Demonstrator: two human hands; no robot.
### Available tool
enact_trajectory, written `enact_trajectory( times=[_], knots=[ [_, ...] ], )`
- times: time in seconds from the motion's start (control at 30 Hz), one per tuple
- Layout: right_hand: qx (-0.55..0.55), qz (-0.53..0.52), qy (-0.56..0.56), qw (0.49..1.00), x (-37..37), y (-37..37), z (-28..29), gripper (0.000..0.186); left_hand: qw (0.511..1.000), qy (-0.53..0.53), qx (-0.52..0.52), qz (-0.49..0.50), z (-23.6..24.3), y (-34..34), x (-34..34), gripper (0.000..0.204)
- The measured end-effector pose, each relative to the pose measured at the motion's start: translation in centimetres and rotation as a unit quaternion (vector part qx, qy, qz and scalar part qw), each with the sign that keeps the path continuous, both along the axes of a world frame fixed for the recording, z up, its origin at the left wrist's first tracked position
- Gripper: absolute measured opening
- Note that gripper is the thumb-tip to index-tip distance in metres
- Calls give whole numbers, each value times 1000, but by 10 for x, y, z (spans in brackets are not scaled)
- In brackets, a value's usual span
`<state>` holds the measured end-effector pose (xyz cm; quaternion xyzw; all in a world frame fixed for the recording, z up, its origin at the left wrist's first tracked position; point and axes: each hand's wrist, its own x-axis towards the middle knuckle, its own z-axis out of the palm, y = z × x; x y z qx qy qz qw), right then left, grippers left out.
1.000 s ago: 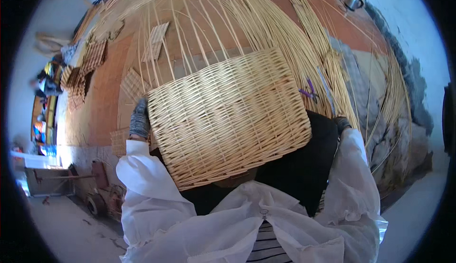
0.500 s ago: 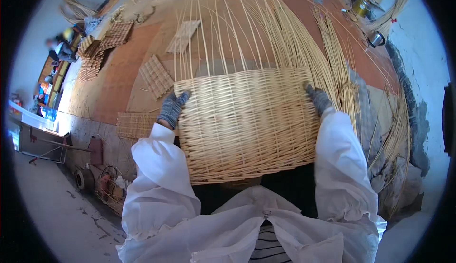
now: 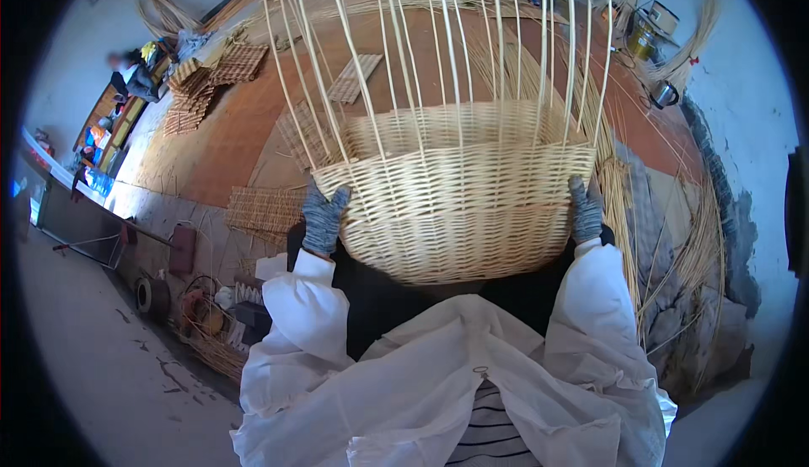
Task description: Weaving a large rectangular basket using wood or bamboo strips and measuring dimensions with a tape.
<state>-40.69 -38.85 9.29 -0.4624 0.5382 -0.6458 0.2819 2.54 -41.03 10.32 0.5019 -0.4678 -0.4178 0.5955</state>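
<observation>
A pale wicker basket hangs in front of me, its woven near wall toward me and its hollow partly visible behind the upper edge. Long bare upright stakes rise from its rim. My left hand, in a grey knit glove, grips the left upper corner with the thumb on the near wall. At the right upper corner my right hand, gloved alike, holds on the same way. The fingers behind the wall are hidden.
Woven flat panels lie on the floor to the left, with a stack farther off. Bundles of long rods lie at the right. A metal kettle stands by the right wall. Another person sits far left.
The basket has tipped so that its rim and hollow now show and its stakes stand up toward me. Both hands keep their hold and have come slightly lower.
</observation>
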Motion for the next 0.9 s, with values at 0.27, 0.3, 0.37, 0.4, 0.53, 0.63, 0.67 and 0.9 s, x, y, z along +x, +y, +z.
enact_trajectory(
  times=[0.27, 0.3, 0.37, 0.4, 0.53, 0.63, 0.67, 0.9],
  knots=[
    [22, -68, -2, 997, -10, 8, -38, 42, 842, -312, -399, 185, 52, -17, -41, 52],
    [21, -70, -5, 997, -12, 9, -44, 42, 842, -313, -401, 182, 67, -25, -47, 52],
    [37, -70, 32, 996, -24, 18, -72, 45, 943, -238, -234, -7, 86, -46, -65, 41],
    [83, -68, -4, 994, -23, 23, -79, 52, 942, -243, -231, -8, 91, -62, -66, 41],
    [44, -51, -22, 997, -23, 23, -86, 53, 952, -141, 35, -269, 95, -91, -64, 29],
    [55, -72, 27, 996, -13, 30, -75, 51, 951, -32, 16, -307, 89, -74, -72, 16],
    [56, -73, 24, 995, -10, 31, -72, 51, 953, -170, -80, -236, 84, -63, -79, 14],
    [59, -99, 46, 992, -21, 35, -76, 41, 970, -231, -73, -30, 94, -46, -84, 12]
  ],
)
